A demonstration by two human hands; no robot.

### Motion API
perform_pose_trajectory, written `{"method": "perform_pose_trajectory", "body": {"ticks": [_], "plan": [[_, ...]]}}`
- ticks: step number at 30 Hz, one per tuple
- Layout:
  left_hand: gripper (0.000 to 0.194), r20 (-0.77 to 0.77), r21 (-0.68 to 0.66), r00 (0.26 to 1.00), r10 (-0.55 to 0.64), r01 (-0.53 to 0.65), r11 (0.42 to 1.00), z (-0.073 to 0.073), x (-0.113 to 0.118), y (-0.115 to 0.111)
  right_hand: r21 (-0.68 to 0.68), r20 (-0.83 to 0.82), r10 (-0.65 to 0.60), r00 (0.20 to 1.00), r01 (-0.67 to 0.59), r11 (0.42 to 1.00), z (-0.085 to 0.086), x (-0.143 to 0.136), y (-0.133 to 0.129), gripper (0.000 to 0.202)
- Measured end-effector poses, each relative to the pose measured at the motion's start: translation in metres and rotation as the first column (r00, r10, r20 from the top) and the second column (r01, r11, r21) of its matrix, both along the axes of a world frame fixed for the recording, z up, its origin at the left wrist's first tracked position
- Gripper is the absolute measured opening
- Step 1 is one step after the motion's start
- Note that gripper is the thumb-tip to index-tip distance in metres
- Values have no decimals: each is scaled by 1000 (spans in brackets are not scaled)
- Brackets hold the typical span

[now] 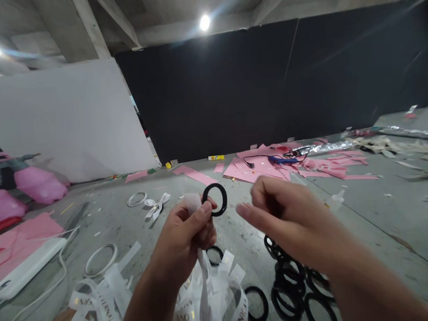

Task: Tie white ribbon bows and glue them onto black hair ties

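My left hand (191,224) is closed on a black ring (224,200) and a white ribbon (203,268), the ring standing upright between thumb and fingers. The ribbon's end pokes up above the fist and its length hangs below. To the right, my right hand (282,209) is apart from the ring, thumb stretched toward it and fingers curled; it is slightly blurred and nothing shows in it. Beneath the hands lie white printed ribbons (189,304) and several black rings (287,300). A white ribbon bow (155,207) lies farther left.
White rings (101,260) lie at left, near a white device with a cable (31,267) and pink sheets (27,237). Farther back are pink scraps (249,166), a blue tool (283,160), a yellow tube (216,157) and a small clear bottle (336,200). A black panel (232,94) stands behind.
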State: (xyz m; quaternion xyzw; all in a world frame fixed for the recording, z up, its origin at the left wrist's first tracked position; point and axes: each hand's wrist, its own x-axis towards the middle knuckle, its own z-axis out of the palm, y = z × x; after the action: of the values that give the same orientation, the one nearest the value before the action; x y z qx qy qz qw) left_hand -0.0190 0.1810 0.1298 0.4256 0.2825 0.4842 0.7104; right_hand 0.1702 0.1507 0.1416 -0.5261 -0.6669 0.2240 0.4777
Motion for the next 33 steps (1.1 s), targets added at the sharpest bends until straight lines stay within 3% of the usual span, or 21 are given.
{"method": "perform_pose_trajectory", "body": {"ticks": [4,6,11,14,18,22,28,31,33], "plan": [[28,27,-7,994,-106,106,994,-1,-3,0,-135,-46,242,969,-246,960,4,-10,22,27],[28,-21,-12,993,-114,114,993,-3,-3,1,-175,-52,298,953,-302,937,3,-12,26,26],[39,-126,49,992,12,-6,999,-5,-1,3,-70,-11,105,994,-105,992,1,-13,27,26],[35,-108,39,994,-14,19,999,-5,-1,2,-15,35,2,999,-1,1000,-1,-16,28,21],[28,-71,-32,995,-69,67,997,-6,1,2,87,150,-27,988,14,996,-5,-20,29,23],[21,-19,-66,998,58,-59,996,-8,5,7,99,188,17,982,-37,994,-5,-23,27,25],[16,121,-11,930,348,-349,937,-8,3,14,-149,290,259,921,-224,963,-10,-27,26,21],[12,219,-44,877,428,-429,902,-5,0,17,-235,470,297,831,-206,950,-24,-24,33,26],[8,268,-69,852,449,-448,891,-2,-1,18,-342,592,354,724,-172,924,-35,-20,40,35]]}}
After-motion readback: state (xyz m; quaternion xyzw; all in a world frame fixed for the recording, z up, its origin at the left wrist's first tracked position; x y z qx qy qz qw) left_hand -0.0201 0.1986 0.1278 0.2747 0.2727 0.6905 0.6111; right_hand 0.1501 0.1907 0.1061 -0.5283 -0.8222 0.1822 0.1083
